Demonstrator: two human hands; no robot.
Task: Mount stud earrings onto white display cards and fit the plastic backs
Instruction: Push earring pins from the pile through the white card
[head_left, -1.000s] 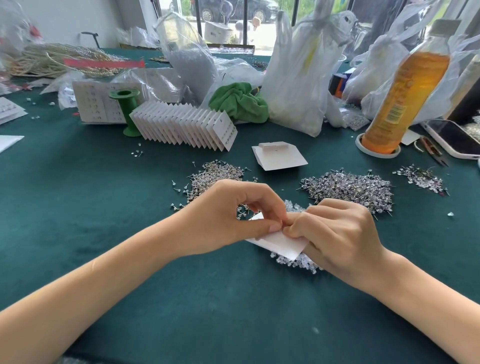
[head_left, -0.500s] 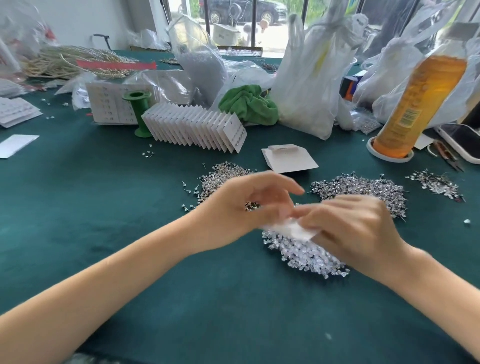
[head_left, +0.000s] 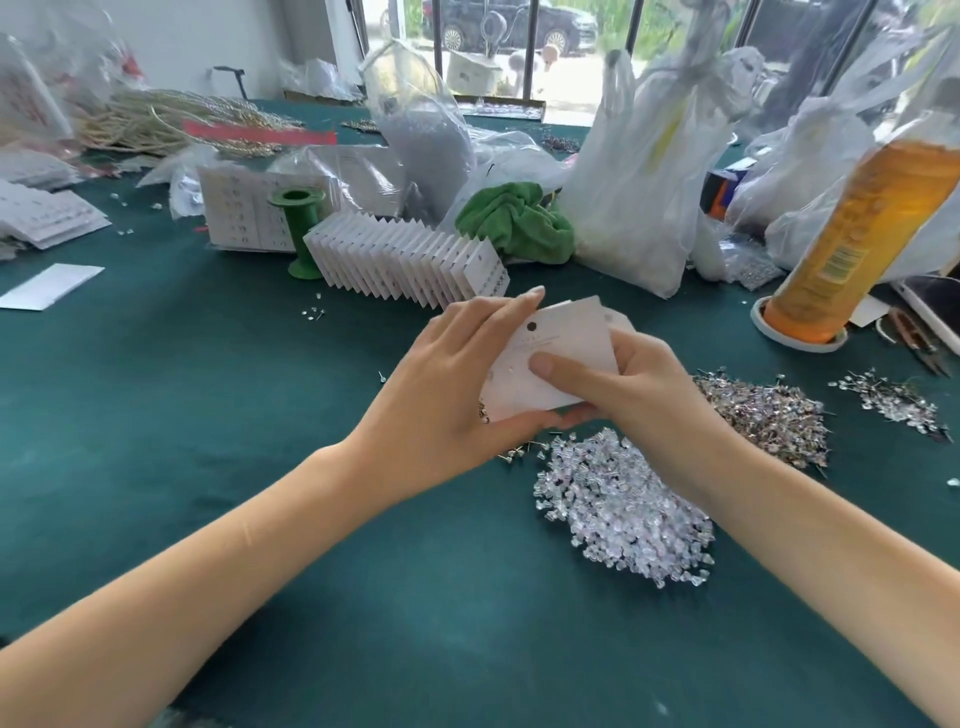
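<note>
Change: half a second ago both hands were low over the pile of clear backs, working a card close to the surface; now the card (head_left: 558, 358) is raised clear of the piles and turned face-up toward the camera
Meaning: my reading is that a back has just been fitted and the card is being checked or turned for its next stud; whether any studs sit in it is too small to tell
Left hand (head_left: 457, 384): its grip is closed on the card's left edge, fingers behind, thumb under the lower edge
Right hand (head_left: 631, 387): its grip clasps the card's right side, thumb pressed flat on the face
Card position: in the air between both hands, above the green surface (head_left: 208, 415), near the backs
Plastic backs (head_left: 623, 504): loose heap on the surface just below the right wrist
Stud earrings (head_left: 763, 415): loose heap to the right of the hands, a smaller scatter farther right
Finished cards (head_left: 410, 262): fanned row standing behind the hands
Bags: a clear bag (head_left: 421, 130) holds grey granular stock; white bags (head_left: 639, 171) are tied, contents hidden
Bottle (head_left: 862, 228): orange liquid, standing in a white lid at right
</note>
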